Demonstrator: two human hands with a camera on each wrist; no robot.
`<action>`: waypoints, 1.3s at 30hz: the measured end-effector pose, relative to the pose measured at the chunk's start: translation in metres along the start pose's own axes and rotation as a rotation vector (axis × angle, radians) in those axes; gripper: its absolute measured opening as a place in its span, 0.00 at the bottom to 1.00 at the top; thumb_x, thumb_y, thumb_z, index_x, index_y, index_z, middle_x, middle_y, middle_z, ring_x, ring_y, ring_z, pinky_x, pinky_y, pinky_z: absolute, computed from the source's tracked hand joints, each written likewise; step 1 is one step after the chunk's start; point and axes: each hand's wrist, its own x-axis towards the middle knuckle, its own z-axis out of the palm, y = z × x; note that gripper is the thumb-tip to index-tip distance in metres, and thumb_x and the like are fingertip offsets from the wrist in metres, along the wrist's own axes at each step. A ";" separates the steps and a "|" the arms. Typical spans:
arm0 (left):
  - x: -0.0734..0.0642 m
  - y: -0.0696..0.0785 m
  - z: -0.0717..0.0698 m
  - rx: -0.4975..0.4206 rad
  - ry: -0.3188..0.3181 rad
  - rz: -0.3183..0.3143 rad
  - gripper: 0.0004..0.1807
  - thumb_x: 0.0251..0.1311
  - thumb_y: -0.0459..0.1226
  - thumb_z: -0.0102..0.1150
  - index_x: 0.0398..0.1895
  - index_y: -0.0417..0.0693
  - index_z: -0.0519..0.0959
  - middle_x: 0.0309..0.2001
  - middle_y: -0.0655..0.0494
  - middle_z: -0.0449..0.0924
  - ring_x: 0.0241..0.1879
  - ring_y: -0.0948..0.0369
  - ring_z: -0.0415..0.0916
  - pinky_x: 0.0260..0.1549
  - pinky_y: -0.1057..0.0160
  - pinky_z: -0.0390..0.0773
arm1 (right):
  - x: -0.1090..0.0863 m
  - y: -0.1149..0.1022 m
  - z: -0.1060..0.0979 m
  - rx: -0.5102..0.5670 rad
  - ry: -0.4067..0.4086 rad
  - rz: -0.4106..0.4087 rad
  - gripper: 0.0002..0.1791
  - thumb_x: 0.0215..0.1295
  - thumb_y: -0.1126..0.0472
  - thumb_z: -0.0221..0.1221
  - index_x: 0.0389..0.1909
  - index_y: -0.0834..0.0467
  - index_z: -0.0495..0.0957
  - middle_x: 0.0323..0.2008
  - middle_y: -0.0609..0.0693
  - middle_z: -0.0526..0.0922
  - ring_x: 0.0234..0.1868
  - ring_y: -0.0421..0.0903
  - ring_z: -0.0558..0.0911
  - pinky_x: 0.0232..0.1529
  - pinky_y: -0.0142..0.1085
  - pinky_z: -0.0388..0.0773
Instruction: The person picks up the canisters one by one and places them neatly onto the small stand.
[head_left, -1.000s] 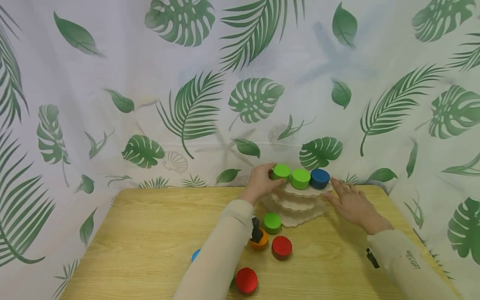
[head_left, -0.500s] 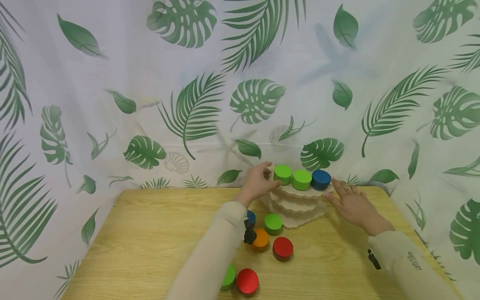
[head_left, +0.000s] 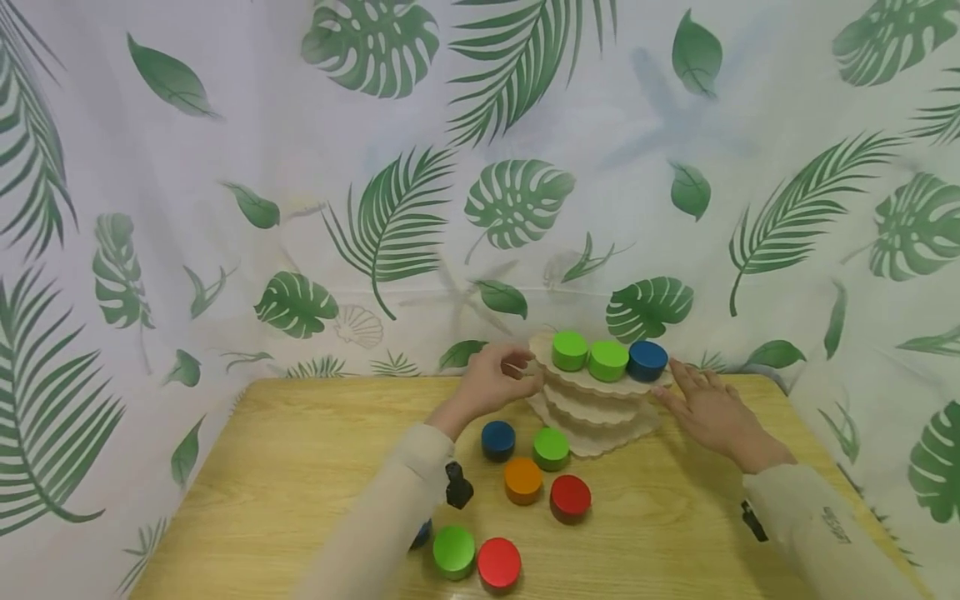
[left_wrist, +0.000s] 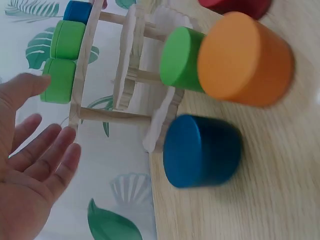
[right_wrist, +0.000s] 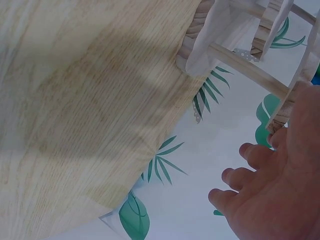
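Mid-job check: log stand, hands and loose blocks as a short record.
Stand: wooden, tiered, far side of table
Top tier: two green blocks, one dark blue block
Left hand: empty, beside top tier's left end
Right hand: at top tier's right end
Loose near stand: blue piece, green piece, orange piece, red piece
Nearer camera: another green, another red, another blue partly behind left sleeve

Toward the back of the tabletop [head_left: 315, 467], right of centre, stands the tiered stand [head_left: 592, 410], the cloth [head_left: 420, 125] behind it. Three blocks [head_left: 608, 361] sit in a row on its top tier, between left hand [head_left: 491, 383] and right hand [head_left: 708, 412]. Before it four blocks [head_left: 523, 481] cluster; three more blocks [head_left: 454, 552] lie nearer the front.
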 end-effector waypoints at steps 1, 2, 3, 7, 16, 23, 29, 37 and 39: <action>-0.004 -0.002 -0.002 0.003 -0.021 0.011 0.26 0.64 0.40 0.70 0.64 0.39 0.80 0.60 0.39 0.83 0.56 0.47 0.83 0.55 0.54 0.85 | 0.000 0.001 0.000 0.002 -0.003 0.003 0.45 0.85 0.37 0.36 0.82 0.70 0.47 0.76 0.80 0.55 0.74 0.88 0.51 0.68 0.80 0.52; -0.008 -0.004 -0.005 0.014 -0.039 0.020 0.26 0.64 0.40 0.71 0.63 0.40 0.80 0.59 0.40 0.83 0.56 0.47 0.83 0.56 0.54 0.85 | -0.001 0.001 0.000 0.004 -0.006 0.005 0.45 0.85 0.36 0.36 0.83 0.70 0.47 0.76 0.80 0.55 0.74 0.88 0.51 0.68 0.80 0.52; -0.013 -0.006 -0.008 0.018 -0.055 0.027 0.25 0.64 0.40 0.71 0.62 0.40 0.81 0.59 0.41 0.84 0.56 0.47 0.83 0.56 0.53 0.84 | -0.001 0.002 0.001 0.003 -0.007 0.006 0.45 0.85 0.36 0.36 0.83 0.70 0.47 0.76 0.80 0.55 0.74 0.87 0.51 0.68 0.80 0.52; -0.037 -0.016 -0.022 0.038 -0.081 0.020 0.24 0.63 0.41 0.72 0.61 0.42 0.82 0.56 0.45 0.86 0.54 0.49 0.84 0.56 0.51 0.85 | 0.000 0.003 0.002 -0.006 -0.012 0.011 0.46 0.85 0.35 0.36 0.83 0.69 0.46 0.77 0.80 0.54 0.75 0.86 0.50 0.69 0.80 0.51; -0.082 -0.035 -0.047 0.022 -0.031 0.005 0.24 0.63 0.41 0.73 0.60 0.45 0.83 0.54 0.46 0.87 0.52 0.50 0.85 0.47 0.61 0.85 | 0.000 0.000 -0.001 -0.013 -0.021 0.017 0.47 0.84 0.35 0.36 0.83 0.69 0.46 0.77 0.80 0.54 0.75 0.87 0.50 0.69 0.80 0.51; -0.107 -0.041 -0.056 -0.026 -0.028 -0.003 0.23 0.65 0.40 0.72 0.61 0.44 0.83 0.54 0.44 0.87 0.53 0.48 0.85 0.49 0.61 0.85 | -0.002 -0.002 -0.001 -0.013 -0.007 0.012 0.46 0.85 0.36 0.37 0.82 0.70 0.47 0.76 0.81 0.55 0.74 0.87 0.51 0.69 0.80 0.51; -0.137 -0.052 -0.064 -0.064 -0.060 -0.041 0.25 0.65 0.42 0.72 0.64 0.46 0.81 0.55 0.44 0.86 0.55 0.47 0.84 0.50 0.63 0.84 | -0.004 -0.002 0.006 -0.004 -0.018 0.016 0.46 0.85 0.36 0.36 0.82 0.70 0.47 0.76 0.81 0.55 0.74 0.87 0.50 0.68 0.81 0.51; -0.166 -0.069 -0.075 -0.128 -0.113 -0.061 0.28 0.65 0.40 0.72 0.68 0.46 0.78 0.58 0.37 0.84 0.59 0.39 0.81 0.57 0.52 0.84 | 0.000 0.002 0.005 -0.028 -0.019 0.015 0.46 0.85 0.35 0.35 0.82 0.71 0.46 0.76 0.81 0.54 0.74 0.86 0.51 0.69 0.80 0.52; -0.171 -0.071 -0.077 -0.135 -0.131 -0.056 0.30 0.65 0.40 0.72 0.69 0.46 0.77 0.59 0.36 0.83 0.59 0.38 0.81 0.59 0.51 0.84 | 0.002 0.003 0.002 -0.035 -0.015 0.009 0.46 0.85 0.35 0.34 0.82 0.71 0.46 0.76 0.81 0.55 0.74 0.86 0.51 0.69 0.80 0.52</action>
